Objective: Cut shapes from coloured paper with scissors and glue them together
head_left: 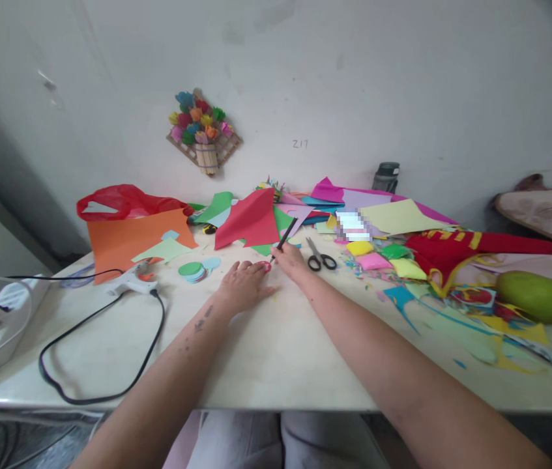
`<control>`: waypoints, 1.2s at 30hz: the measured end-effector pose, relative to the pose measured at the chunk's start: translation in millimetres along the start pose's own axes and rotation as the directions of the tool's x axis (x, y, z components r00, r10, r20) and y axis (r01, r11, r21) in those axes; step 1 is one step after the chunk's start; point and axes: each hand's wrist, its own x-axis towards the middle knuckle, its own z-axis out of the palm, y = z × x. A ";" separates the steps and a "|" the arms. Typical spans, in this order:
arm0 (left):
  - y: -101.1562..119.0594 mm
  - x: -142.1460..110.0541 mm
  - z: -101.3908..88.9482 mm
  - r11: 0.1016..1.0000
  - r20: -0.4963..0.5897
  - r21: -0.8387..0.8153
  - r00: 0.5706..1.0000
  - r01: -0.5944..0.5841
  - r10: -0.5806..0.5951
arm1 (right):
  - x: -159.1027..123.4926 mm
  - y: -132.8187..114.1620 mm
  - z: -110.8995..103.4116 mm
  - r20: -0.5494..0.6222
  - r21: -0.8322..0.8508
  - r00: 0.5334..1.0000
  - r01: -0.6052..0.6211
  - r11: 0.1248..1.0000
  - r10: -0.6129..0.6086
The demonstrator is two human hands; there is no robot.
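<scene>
Pink piece (266,266), nearer the far edge of the bench (295,365): pin it flat with the spread left grip (245,285); steady the black pencil (287,233) pinched in the right grip (291,262).

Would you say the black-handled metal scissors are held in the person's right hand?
No, the right hand holds a slim black pencil or pen, and the scissors lie on the pale table.

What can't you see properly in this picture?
Head view: most of the small pink thing, under the left hand.
Head view: the bottle's bottom, hidden behind papers.
Head view: the far end of the green fruit, cut off by the right edge.
Head view: the bright patch, blurred into squares.
</scene>
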 end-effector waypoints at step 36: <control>0.5 0.3 -0.3 1.000 -0.001 0.013 1.000 -0.003 0.003 | -2.7 -0.1 -1.9 0.090 0.001 0.995 0.039 0.999 -0.039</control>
